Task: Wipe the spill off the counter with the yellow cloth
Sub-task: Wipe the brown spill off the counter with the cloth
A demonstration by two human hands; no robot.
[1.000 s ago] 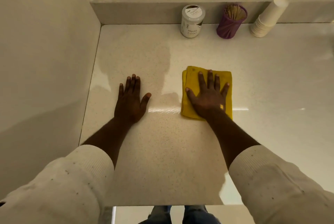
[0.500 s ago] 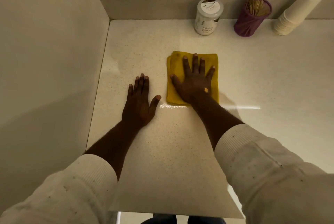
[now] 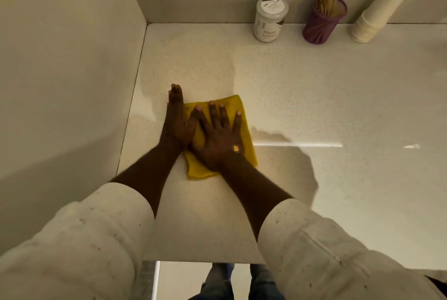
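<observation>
The yellow cloth (image 3: pixel 194 169) lies folded on the pale speckled counter (image 3: pixel 314 96), near the left wall. My right hand (image 3: pixel 217 140) presses flat on top of it with fingers spread, covering most of it. My left hand (image 3: pixel 177 123) rests flat on the counter with fingers together, right against the cloth's left edge and touching my right hand. A thin bright streak (image 3: pixel 297 145) shines on the counter just right of the cloth. I cannot make out a distinct spill.
A white-lidded jar (image 3: pixel 269 21), a purple toothpick holder (image 3: pixel 323 22) and a leaning stack of paper cups (image 3: pixel 373 16) stand along the back ledge. A wall (image 3: pixel 72 82) bounds the counter on the left. The counter's front edge (image 3: pixel 205 261) is close to my body.
My right hand has slid the cloth leftward until it meets my left hand. My left hand's fingers have drawn together.
</observation>
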